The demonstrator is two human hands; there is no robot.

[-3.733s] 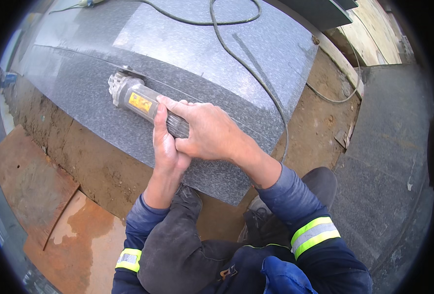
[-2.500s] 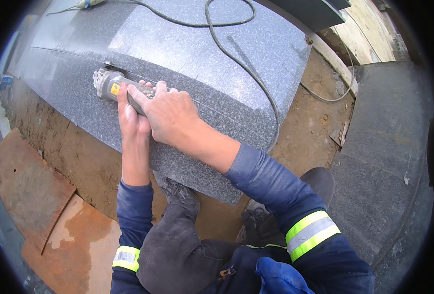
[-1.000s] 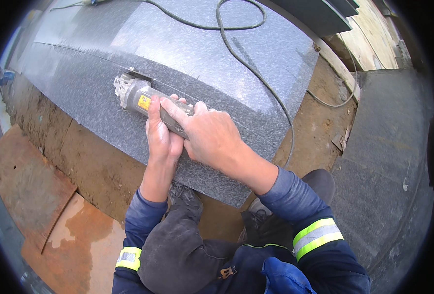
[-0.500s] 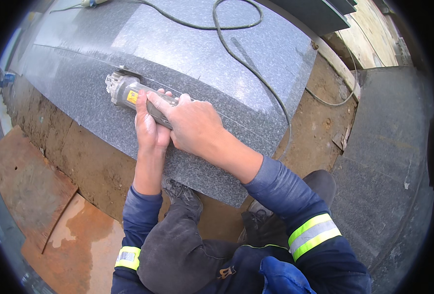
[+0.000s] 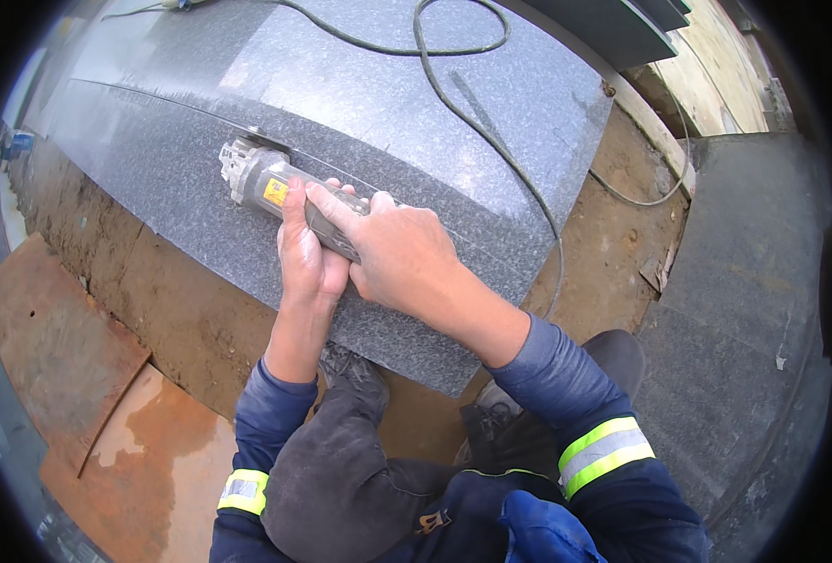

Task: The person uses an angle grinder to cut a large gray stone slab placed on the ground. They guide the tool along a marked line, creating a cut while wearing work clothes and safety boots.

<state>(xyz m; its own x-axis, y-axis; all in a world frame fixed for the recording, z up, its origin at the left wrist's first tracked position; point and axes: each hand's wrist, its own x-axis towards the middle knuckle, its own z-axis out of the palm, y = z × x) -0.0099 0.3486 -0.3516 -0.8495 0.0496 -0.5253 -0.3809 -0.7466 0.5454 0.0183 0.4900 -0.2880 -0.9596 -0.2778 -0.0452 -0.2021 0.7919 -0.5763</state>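
Note:
A dusty angle grinder (image 5: 264,180) with a yellow sticker lies tilted over a speckled grey stone slab (image 5: 195,220). Its disc (image 5: 261,137) sits on a thin straight cut line (image 5: 162,99) that runs across the slab. My left hand (image 5: 308,253) is closed round the grinder's body from below, thumb up along its side. My right hand (image 5: 402,249) grips the rear of the body from above, fingers over it, beside my left. The grinder's rear end is hidden by my hands.
A dark cord (image 5: 463,117) loops over the slab toward a pale connector (image 5: 176,4). Rusty sheets (image 5: 59,338) lie at lower left on dirt (image 5: 190,319). A dark stone surface (image 5: 735,272) is on the right; dark panels (image 5: 603,28) and a pale board (image 5: 707,75) are at top right.
Both hands and the grinder have shifted back and forth along the line; since half a second ago they moved slightly toward the lower right. The grip stays the same.

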